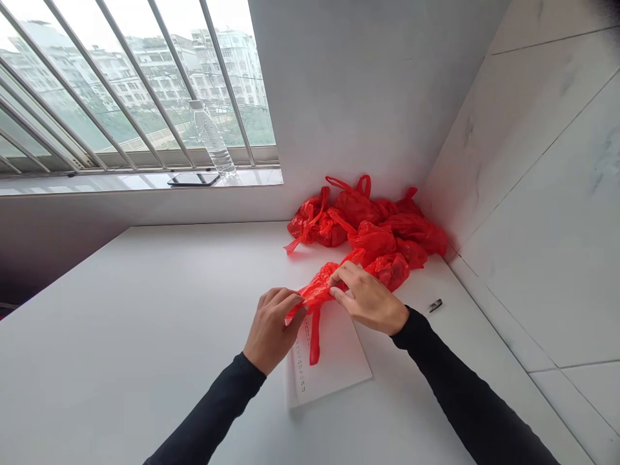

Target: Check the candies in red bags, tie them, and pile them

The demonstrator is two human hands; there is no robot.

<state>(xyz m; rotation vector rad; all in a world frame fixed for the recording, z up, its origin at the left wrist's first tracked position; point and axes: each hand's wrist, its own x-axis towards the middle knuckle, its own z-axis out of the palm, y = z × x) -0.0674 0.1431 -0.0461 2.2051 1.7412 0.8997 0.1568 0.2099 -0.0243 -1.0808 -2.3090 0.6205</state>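
Observation:
Between my two hands is a red plastic bag (320,284), crumpled, with one strip hanging down over a white sheet of paper (339,361). My left hand (275,323) pinches the bag's left end between thumb and fingers. On its upper right side, my right hand (365,297) pinches the same bag. What the bag contains, if anything, I cannot make out. The paper lies flat on the white table (194,336) under the bag and carries a column of small printed or written marks near its left edge.
Several tied red plastic bags (372,219) are heaped at the back right against the wall. A small dark object (435,305), perhaps a clip, lies right of my right hand. On the windowsill are a phone (194,179) and a clear water bottle (213,142), beside barred windows.

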